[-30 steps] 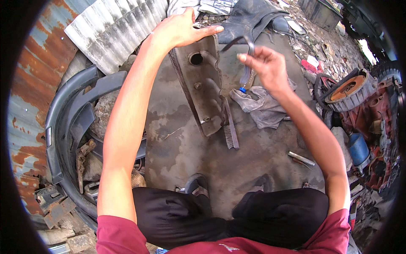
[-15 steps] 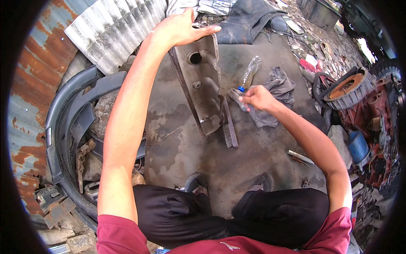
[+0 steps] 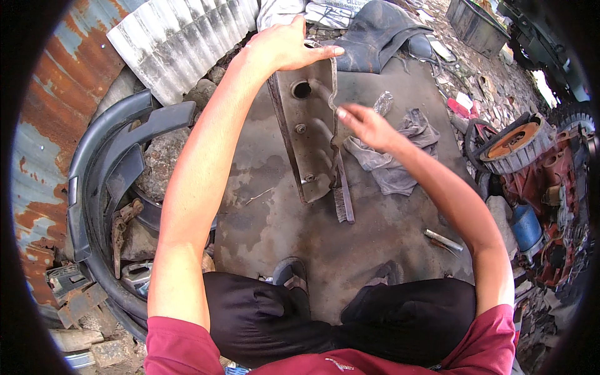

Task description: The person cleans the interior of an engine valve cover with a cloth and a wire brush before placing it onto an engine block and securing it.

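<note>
The left hand (image 3: pixel 281 51) is gripping the upper end of a long metal cover (image 3: pixel 302 147), with its thumb lying over the top edge. The cover is standing just above the centre of the frame, its long axis running from the upper middle downward and leaning slightly right, its narrower end pointing toward the bottom. The face with the round hole is turning toward the camera, the hole sitting near the upper end. The right hand (image 3: pixel 367 127) is hovering by the cover's right edge, fingers loosely curling; whether it is touching or pinching anything, I cannot tell. A wire brush (image 3: pixel 343 203) is slanting beneath that edge, bristles facing left. Behind the right hand, a clear plastic bottle (image 3: pixel 383 102) is lying partly hidden, its contents unclear, beside a grey rag (image 3: pixel 392 167). A black tub (image 3: pixel 475 26) is sitting at upper right, its contents too dark to tell.
</note>
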The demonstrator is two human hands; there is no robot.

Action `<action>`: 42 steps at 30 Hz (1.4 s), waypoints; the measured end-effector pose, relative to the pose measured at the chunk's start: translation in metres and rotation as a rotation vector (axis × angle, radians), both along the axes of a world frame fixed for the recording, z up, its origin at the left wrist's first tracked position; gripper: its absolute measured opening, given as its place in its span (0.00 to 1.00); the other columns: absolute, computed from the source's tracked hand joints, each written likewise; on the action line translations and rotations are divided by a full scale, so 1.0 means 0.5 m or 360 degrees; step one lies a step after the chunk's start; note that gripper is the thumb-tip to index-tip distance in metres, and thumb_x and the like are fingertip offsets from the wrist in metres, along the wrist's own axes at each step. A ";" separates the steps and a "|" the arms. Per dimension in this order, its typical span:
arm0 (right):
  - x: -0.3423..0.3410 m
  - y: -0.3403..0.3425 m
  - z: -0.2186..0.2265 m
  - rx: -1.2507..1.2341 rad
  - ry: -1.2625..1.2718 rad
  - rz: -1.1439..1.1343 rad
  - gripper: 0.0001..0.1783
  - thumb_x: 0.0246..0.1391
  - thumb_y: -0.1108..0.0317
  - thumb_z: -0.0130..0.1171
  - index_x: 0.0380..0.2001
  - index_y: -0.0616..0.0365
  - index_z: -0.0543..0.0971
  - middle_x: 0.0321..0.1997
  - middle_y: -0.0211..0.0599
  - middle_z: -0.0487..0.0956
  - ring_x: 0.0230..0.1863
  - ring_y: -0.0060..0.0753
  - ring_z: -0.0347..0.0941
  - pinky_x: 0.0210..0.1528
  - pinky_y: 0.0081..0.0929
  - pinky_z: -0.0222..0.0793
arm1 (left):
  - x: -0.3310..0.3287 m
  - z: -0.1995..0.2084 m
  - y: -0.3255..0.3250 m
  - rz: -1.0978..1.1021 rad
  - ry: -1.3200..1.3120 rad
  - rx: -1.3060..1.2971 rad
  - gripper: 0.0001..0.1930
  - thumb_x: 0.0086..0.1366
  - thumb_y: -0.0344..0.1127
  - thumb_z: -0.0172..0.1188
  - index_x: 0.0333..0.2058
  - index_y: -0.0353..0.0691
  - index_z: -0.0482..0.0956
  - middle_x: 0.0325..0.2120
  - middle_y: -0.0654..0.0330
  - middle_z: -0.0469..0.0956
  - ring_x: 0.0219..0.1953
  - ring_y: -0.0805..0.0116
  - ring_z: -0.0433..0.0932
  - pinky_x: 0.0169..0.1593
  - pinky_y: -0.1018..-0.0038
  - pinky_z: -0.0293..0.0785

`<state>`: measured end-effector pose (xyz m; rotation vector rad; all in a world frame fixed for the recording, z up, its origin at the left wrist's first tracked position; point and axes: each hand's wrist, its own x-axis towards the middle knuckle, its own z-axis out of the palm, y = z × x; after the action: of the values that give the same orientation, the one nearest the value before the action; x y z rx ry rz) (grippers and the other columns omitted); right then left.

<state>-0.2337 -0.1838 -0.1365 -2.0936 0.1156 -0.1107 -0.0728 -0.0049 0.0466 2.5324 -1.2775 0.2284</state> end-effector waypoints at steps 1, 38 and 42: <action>-0.013 0.022 -0.008 0.0041 0.0212 0.0096 0.35 0.62 0.46 0.60 0.56 0.71 0.74 0.48 0.60 0.82 0.52 0.42 0.80 0.54 0.36 0.73 | 0.003 -0.001 0.001 -0.0011 -0.0007 0.0001 0.52 0.51 0.79 0.61 0.49 0.26 0.73 0.40 0.37 0.81 0.47 0.46 0.81 0.50 0.60 0.76; -0.106 0.082 -0.092 -0.0413 -0.0184 0.0050 0.13 0.52 0.65 0.68 0.37 0.60 0.79 0.35 0.45 0.80 0.39 0.48 0.79 0.43 0.40 0.74 | 0.034 -0.002 -0.050 0.0039 0.0134 0.0039 0.48 0.53 0.79 0.59 0.44 0.29 0.75 0.35 0.43 0.81 0.42 0.51 0.82 0.46 0.62 0.76; -0.093 0.076 -0.088 -0.0494 -0.0153 0.0118 0.12 0.52 0.66 0.67 0.37 0.60 0.82 0.36 0.45 0.81 0.41 0.48 0.79 0.44 0.41 0.74 | 0.039 -0.010 -0.048 0.0015 0.0031 -0.0014 0.48 0.53 0.79 0.59 0.44 0.29 0.75 0.34 0.43 0.81 0.41 0.51 0.82 0.45 0.62 0.76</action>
<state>-0.2804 -0.1457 -0.1805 -2.3946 -0.0402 -0.1946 -0.0534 -0.0291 0.0418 2.5279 -1.2547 0.2102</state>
